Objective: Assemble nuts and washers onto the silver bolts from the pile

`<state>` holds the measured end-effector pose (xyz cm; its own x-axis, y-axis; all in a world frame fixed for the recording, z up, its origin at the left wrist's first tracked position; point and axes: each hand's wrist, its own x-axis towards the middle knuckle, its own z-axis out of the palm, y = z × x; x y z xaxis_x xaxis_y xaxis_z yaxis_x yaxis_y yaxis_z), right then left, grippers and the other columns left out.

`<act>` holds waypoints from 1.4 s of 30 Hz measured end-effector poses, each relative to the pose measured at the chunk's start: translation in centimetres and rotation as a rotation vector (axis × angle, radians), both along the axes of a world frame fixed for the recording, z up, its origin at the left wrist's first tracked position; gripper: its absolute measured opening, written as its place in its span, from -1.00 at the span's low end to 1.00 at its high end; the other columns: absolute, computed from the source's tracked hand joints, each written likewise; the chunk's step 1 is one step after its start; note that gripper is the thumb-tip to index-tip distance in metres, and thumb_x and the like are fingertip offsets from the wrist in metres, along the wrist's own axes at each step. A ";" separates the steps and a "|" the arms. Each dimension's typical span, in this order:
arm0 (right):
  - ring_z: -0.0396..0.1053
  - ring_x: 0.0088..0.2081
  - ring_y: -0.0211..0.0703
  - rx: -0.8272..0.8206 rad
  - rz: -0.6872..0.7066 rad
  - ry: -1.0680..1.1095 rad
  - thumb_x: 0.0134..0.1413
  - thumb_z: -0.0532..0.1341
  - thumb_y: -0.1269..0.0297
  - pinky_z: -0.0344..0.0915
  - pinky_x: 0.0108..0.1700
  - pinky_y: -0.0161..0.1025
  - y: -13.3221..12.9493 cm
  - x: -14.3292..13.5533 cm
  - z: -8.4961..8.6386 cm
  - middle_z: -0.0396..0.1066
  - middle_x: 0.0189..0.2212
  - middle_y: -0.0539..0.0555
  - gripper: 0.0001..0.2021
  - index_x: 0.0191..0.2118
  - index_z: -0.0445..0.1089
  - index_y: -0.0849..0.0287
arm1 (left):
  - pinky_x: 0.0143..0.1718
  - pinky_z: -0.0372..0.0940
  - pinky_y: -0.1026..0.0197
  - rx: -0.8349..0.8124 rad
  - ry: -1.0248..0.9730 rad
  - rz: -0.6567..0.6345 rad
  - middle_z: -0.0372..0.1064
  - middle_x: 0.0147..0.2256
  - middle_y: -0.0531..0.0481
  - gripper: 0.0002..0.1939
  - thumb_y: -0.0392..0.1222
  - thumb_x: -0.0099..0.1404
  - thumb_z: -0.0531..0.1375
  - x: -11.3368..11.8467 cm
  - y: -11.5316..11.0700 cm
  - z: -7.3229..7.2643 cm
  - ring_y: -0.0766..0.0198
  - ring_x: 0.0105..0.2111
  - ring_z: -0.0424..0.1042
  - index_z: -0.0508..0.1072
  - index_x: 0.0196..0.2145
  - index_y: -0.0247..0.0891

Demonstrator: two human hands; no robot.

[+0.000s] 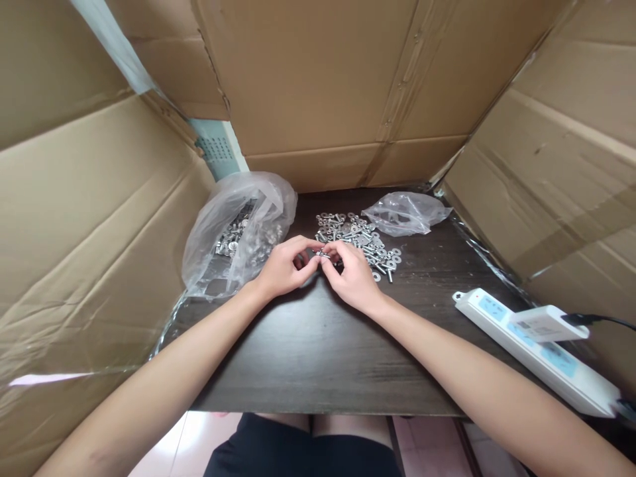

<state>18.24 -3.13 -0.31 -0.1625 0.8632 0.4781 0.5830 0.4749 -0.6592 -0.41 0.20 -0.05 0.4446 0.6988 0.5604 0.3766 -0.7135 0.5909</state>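
Note:
My left hand (291, 266) and my right hand (350, 273) meet over the middle of the dark table. Between their fingertips is a small metal bolt (323, 254), pinched from both sides; whether a washer or nut sits on it is too small to tell. Just behind my right hand lies a loose pile of bolts, nuts and flat washers (365, 236). Left of my left hand, a clear plastic bag (271, 189) holds many metal pieces (233, 235).
A crumpled clear bag (410, 213) lies behind the pile on the right. At the right edge is a white power strip (536, 351) with a plugged-in adapter (551, 323) and black cable. Cardboard walls (322, 86) enclose the table (318, 358) at the back and sides.

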 end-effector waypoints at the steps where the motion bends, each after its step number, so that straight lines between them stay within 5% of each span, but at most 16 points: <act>1: 0.48 -0.16 0.01 -0.002 -0.003 -0.005 0.27 0.17 0.30 0.29 -0.02 -0.01 0.0 0.0 0.0 0.54 -0.22 0.09 -0.95 -0.18 0.36 0.08 | -0.44 0.38 0.33 0.000 -0.003 -0.002 0.54 -0.21 -0.09 -0.76 -0.25 0.35 0.24 0.0 0.0 0.0 0.38 -0.46 0.43 0.56 -0.04 -0.29; 13: 0.45 -0.18 0.00 0.004 -0.015 0.004 0.34 0.12 0.26 0.28 -0.06 -0.04 0.2 0.1 -0.1 0.53 -0.28 0.08 -0.89 -0.24 0.37 0.08 | -0.45 0.34 0.37 0.009 -0.007 -0.049 0.52 -0.21 -0.05 -0.74 -0.34 0.30 0.24 0.0 0.0 -0.1 0.43 -0.47 0.39 0.56 -0.05 -0.28; 26: 0.39 -0.33 -0.06 -0.049 -0.019 0.023 0.15 0.16 0.35 0.27 -0.21 -0.11 0.2 0.3 0.0 0.46 -0.38 0.03 -0.93 -0.23 0.36 0.08 | -0.39 0.37 0.36 0.021 0.017 -0.055 0.51 -0.16 -0.06 -0.80 -0.24 0.40 0.26 -0.1 0.2 -0.4 0.42 -0.43 0.39 0.56 -0.04 -0.23; 34: 0.43 -0.24 -0.03 -0.064 -0.005 0.017 0.30 0.09 0.28 0.26 -0.16 -0.10 0.3 0.3 0.0 0.49 -0.33 0.07 -0.87 -0.25 0.36 0.09 | -0.38 0.36 0.35 0.061 0.011 -0.057 0.50 -0.18 -0.05 -0.83 -0.20 0.43 0.26 -0.1 0.1 -0.4 0.41 -0.41 0.40 0.55 -0.06 -0.25; 42: 0.36 -0.32 -0.05 -0.041 -0.015 -0.055 0.42 0.01 0.20 0.19 -0.21 -0.11 0.3 0.4 0.2 0.39 -0.49 0.03 -0.66 -0.44 0.25 0.07 | -0.39 0.39 0.36 0.042 0.017 -0.052 0.55 -0.22 -0.03 -0.83 -0.19 0.41 0.28 0.1 -0.1 -0.2 0.41 -0.44 0.43 0.54 -0.08 -0.26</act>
